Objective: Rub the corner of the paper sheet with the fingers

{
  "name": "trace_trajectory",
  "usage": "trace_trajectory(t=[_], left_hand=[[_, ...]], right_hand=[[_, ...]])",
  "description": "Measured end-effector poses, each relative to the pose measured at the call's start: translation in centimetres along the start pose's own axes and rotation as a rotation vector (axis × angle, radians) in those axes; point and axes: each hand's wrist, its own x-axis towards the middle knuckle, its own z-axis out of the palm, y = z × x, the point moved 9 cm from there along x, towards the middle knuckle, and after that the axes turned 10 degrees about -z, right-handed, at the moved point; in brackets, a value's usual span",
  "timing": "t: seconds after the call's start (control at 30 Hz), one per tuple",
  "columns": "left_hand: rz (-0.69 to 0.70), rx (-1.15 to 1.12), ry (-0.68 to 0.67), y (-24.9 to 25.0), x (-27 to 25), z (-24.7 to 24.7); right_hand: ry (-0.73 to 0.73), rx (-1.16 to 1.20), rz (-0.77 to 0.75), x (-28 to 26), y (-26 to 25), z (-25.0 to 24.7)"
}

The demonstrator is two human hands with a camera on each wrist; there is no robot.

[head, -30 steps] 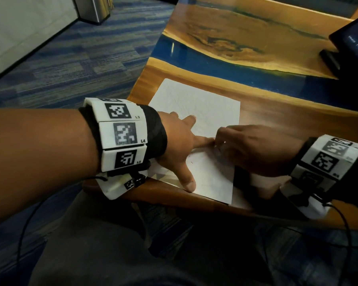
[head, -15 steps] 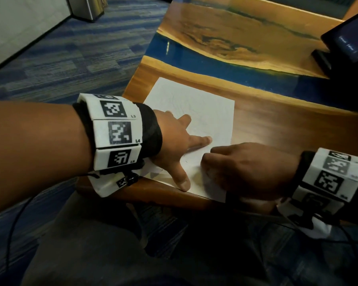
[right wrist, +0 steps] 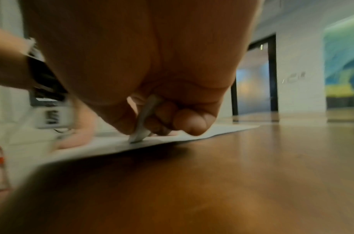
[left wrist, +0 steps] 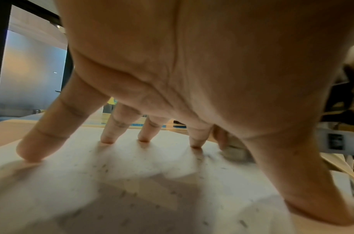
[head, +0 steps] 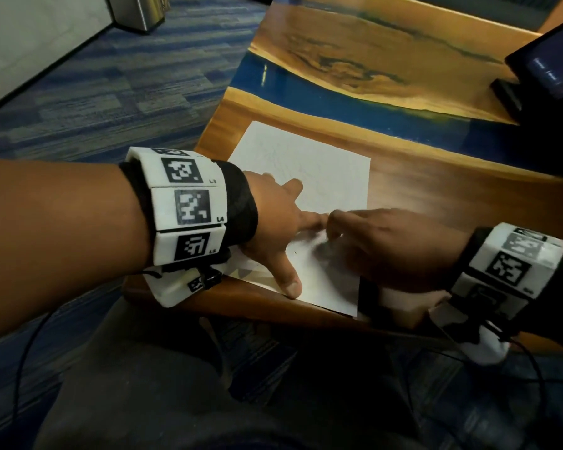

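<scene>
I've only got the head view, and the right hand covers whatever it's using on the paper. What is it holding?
Observer: The right hand pinches a pale flat piece, its lower edge on the paper.
Operator: Is the left hand lying flat?
Observer: No. In the left wrist view the left hand has its palm raised, and only the spread fingertips press the paper.
Operator: Any marks there?
Observer: Small dark specks lie scattered under that palm.

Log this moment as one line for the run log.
left hand: spread, pressing paper | right hand: pinching eraser on paper | surface: wooden table
</scene>
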Motion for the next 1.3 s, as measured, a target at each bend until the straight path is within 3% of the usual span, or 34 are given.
trace_trajectory(t=[0.1, 0.33, 0.47, 0.63, 0.77, 0.9, 1.03, 1.13, 1.23, 1.3], left_hand=[[-0.001, -0.008, -0.006, -0.1, 0.1, 0.0], [-0.002, -0.013, 0.005, -0.1, 0.2, 0.0], [0.003, -0.032, 0.007, 0.0, 0.2, 0.3], [0.015, -0.012, 0.016, 0.2, 0.1, 0.2], [0.008, 0.004, -0.002, 0.3, 0.0, 0.1], [0.009, 0.001, 0.002, 0.3, 0.0, 0.1], [0.008, 0.001, 0.000, 0.3, 0.0, 0.1], [0.016, -0.010, 0.001, 0.2, 0.0, 0.2], [0.022, -0.019, -0.003, 0.0, -0.1, 0.4], [0.021, -0.020, 0.003, -0.1, -0.1, 0.4]], right_hand=[[-0.086, 0.078, -0.140, -0.5, -3.2, 1.2], [0.073, 0.184, 0.047, -0.3, 0.5, -0.1], [-0.039, 0.325, -0.043, -0.8, -2.4, 2.1], [0.072, 0.268, 0.095, -1.0, 0.7, 0.9], [-0.040, 0.305, -0.061, -0.7, -2.8, 1.9], [0.082, 0.254, 0.040, -0.3, -0.9, 0.5], [-0.002, 0.249, -0.041, 0.1, -3.0, 1.7], [0.030, 0.267, 0.025, 0.4, -1.2, 0.6], [0.011, 0.219, -0.051, 1.2, -2.1, 0.6], [0.089, 0.165, -0.033, 1.9, -2.0, 0.1]])
